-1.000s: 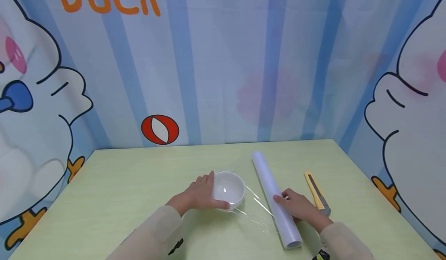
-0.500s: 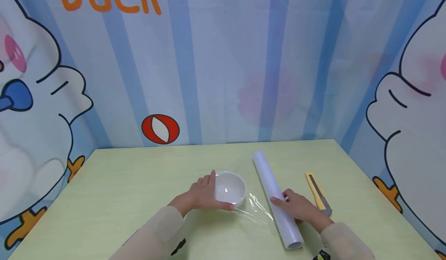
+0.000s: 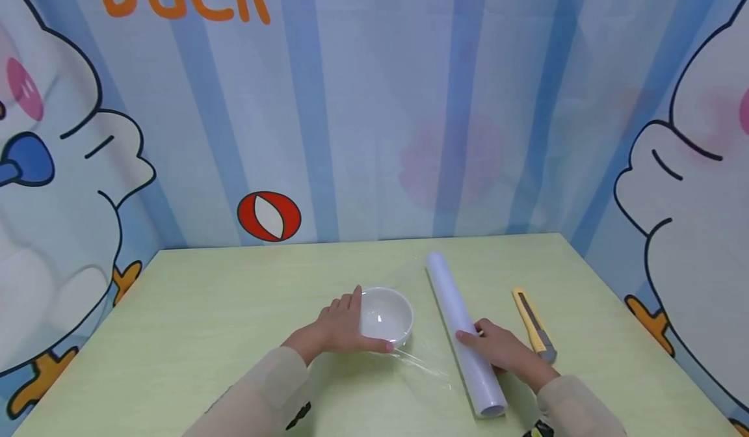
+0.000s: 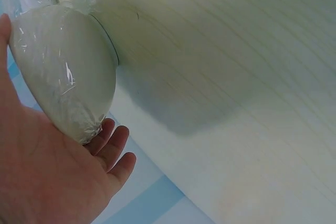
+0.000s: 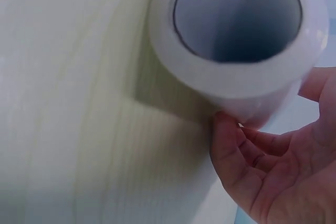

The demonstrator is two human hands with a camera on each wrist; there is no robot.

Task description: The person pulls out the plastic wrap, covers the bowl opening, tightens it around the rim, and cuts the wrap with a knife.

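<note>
A white bowl (image 3: 386, 317) stands on the table with clear film stretched over it. My left hand (image 3: 339, 326) grips its left side, thumb along the near rim and fingers at the far side. Seen from the left wrist, wrinkled film clings to the outside of the bowl (image 4: 68, 72). A sheet of cling film (image 3: 418, 359) runs right from the bowl to a long roll of cling film (image 3: 462, 330). My right hand (image 3: 497, 346) holds that roll near its lower half, thumb on top. The right wrist view shows the roll's hollow end (image 5: 236, 77), with fingertips curled beneath it.
To the right of my right hand lies a yellow utility knife (image 3: 534, 323) with a grey end. The pale green table (image 3: 234, 294) ends at a striped blue backdrop (image 3: 374, 99) with cartoon figures on both sides.
Bowl and roll stay nearly in place, both hands keeping their holds. The bright creases in the film between them have faded. The right thumb has shifted slightly left on the roll.
</note>
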